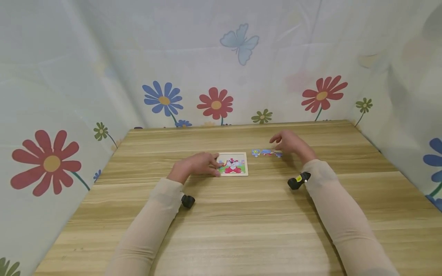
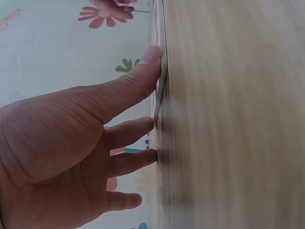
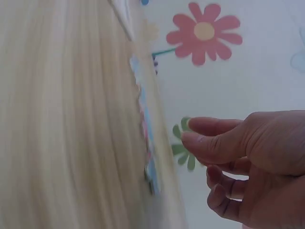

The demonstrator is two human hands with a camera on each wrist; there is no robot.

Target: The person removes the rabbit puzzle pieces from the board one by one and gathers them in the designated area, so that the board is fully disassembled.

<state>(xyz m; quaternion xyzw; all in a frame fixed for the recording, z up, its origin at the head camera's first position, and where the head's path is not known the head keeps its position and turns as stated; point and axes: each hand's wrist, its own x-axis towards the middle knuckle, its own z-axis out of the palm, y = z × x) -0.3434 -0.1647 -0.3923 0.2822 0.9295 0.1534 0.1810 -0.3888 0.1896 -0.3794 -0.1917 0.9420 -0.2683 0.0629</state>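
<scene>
In the head view, a square puzzle tray (image 1: 247, 165) with a pale rim holds a picture of a red-and-white cartoon animal. My left hand (image 1: 200, 164) rests at its left side, fingers reaching over the rim onto the picture. Seen from the left wrist, that hand's thumb (image 2: 143, 71) presses the tray's edge and the other fingers are fairly straight. To the right of the tray lies a row of loose jigsaw pieces (image 1: 266, 152), mostly blue. Above their right end hovers my right hand (image 1: 289, 142), loosely curled, nothing visible between thumb and fingers.
A wood-grain table (image 1: 235, 226) carries everything. Behind it and along both sides hangs a white cloth (image 1: 193, 46) printed with flowers and a butterfly. Each wrist wears a small black camera (image 1: 188, 201) over a light sleeve.
</scene>
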